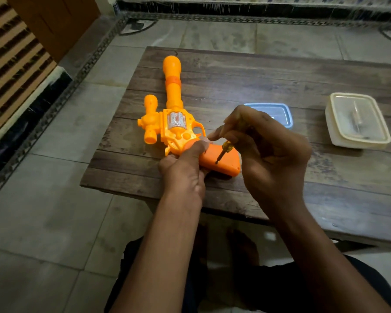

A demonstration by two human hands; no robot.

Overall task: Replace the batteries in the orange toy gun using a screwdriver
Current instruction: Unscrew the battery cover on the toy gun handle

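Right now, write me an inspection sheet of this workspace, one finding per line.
Surface: dark wooden table, planked, worn and scuffed.
Job's things: orange toy gun lies flat on the table, barrel pointing away; screwdriver has its tip on the grip.
Clutter: blue-lidded container behind the right hand; cream container with a clear lid at the right, contents unclear.
Grippers: left hand holds the gun at the grip, thumb on top; right hand pinches the screwdriver.
Cables: nothing seen.
Surroundings: tiled floor with a patterned border; the person's bare feet under the table.
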